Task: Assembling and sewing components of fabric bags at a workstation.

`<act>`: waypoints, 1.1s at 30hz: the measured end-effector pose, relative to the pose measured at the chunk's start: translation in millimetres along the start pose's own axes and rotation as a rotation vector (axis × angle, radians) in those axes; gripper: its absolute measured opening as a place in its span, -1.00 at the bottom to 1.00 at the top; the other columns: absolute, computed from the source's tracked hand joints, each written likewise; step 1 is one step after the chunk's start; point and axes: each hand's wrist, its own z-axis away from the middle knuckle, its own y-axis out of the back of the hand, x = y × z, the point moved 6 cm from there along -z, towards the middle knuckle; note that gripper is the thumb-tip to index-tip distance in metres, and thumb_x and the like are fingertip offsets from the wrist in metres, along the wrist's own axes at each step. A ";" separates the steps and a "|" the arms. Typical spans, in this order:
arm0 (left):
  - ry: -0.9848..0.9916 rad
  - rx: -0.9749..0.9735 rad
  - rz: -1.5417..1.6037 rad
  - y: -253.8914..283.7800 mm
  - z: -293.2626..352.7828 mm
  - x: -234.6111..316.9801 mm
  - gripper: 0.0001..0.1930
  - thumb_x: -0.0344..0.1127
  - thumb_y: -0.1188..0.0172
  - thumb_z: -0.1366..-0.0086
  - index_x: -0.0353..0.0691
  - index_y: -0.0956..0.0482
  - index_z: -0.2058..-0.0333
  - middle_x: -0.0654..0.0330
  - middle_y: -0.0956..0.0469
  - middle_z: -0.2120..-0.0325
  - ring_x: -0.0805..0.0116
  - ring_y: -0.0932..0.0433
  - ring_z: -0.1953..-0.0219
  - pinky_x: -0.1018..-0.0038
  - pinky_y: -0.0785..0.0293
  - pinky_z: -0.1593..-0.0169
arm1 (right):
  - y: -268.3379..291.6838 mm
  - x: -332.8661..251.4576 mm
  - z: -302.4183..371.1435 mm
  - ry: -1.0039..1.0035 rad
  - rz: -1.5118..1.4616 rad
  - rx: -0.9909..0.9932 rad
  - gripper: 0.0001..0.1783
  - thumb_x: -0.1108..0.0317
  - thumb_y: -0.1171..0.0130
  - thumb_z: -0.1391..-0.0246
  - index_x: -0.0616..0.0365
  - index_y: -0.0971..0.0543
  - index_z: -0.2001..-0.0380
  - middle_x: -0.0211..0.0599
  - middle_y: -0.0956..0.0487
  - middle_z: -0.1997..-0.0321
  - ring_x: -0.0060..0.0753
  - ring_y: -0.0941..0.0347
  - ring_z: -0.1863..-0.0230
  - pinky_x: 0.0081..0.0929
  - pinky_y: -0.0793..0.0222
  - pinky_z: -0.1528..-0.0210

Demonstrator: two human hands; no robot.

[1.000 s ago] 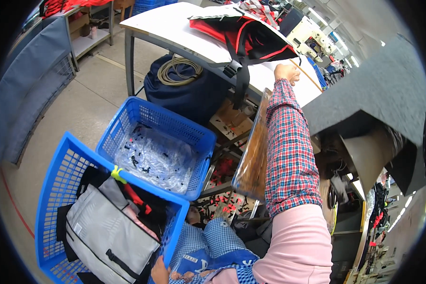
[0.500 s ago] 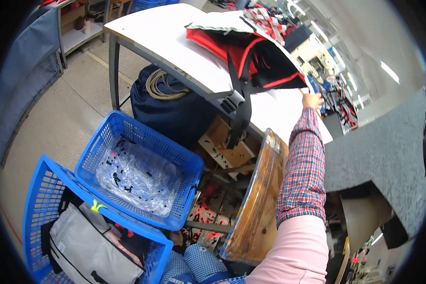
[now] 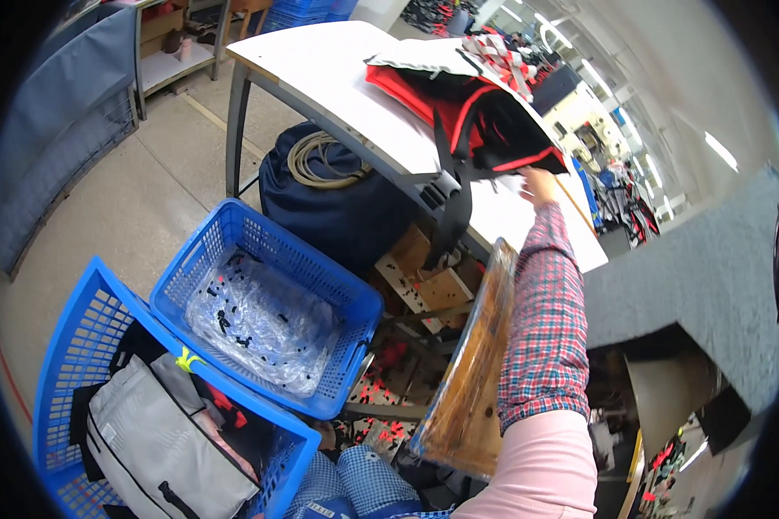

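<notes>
Red-lined bag (image 3: 474, 108), white table (image 3: 329, 65), one of the hands (image 3: 541, 187) near

The right arm (image 3: 545, 337) stretches forward from the lower edge, almost straight, in a pink sleeve (image 3: 537, 467) with a checked cover (image 3: 545, 320) over the forearm. The bare right hand (image 3: 541, 188) points away, its finger grip too small to make out

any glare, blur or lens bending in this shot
Head view: the white tabletop looks nearly washed out, and the clear plastic in the blue basket glints; head view: the bag's black inside loses detail in shadow; head view: the fisheye bends the tabletop's edge and leaves dark corners, while the right hand looks slightly soft.
</notes>
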 end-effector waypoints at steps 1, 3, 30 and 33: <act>-0.085 0.019 0.029 -8.4 -19.8 7.9 -0.44 -0.27 -0.11 -0.23 -0.20 -0.26 -0.21 -0.05 -0.54 0.09 -0.04 -0.53 0.10 0.09 -0.42 0.05 | 21.9 -27.9 3.2 0.065 0.066 0.104 -0.76 0.24 -0.07 -0.12 0.17 -0.62 0.42 -0.27 -0.59 0.48 -0.35 -0.55 0.42 -0.23 -0.46 0.43; -0.214 0.059 0.079 -20.3 -44.5 24.8 -0.44 -0.29 -0.15 -0.18 -0.18 -0.30 -0.18 -0.04 -0.56 0.10 -0.03 -0.55 0.12 0.11 -0.44 0.08 | 33.3 -90.5 26.9 0.555 0.506 0.306 -0.61 0.10 -0.04 -0.04 0.22 -0.63 0.52 0.09 -0.61 0.30 0.15 -0.56 0.19 0.01 -0.42 0.13; 0.124 0.565 1.121 -37.8 -42.6 -160.2 -0.70 -0.28 -0.19 -0.16 -0.33 -0.56 0.17 0.10 -0.62 0.47 0.20 -0.62 0.35 0.33 -0.51 0.19 | 63.7 186.3 853.7 0.799 0.675 -0.414 -0.84 0.45 -0.10 -0.15 0.25 -0.55 0.21 -0.09 -0.54 0.09 0.00 -0.44 0.00 -0.23 -0.35 -0.09; 0.570 0.857 1.446 -54.8 -6.0 -257.2 -0.50 -0.26 -0.26 -0.02 -0.34 -0.47 0.05 -0.18 -0.47 0.03 -0.02 -0.50 0.02 0.21 -0.46 0.01 | 111.4 218.8 860.3 0.724 0.732 -0.348 -0.85 0.43 -0.08 -0.16 0.26 -0.55 0.25 -0.10 -0.56 0.17 -0.03 -0.47 0.10 -0.24 -0.36 0.01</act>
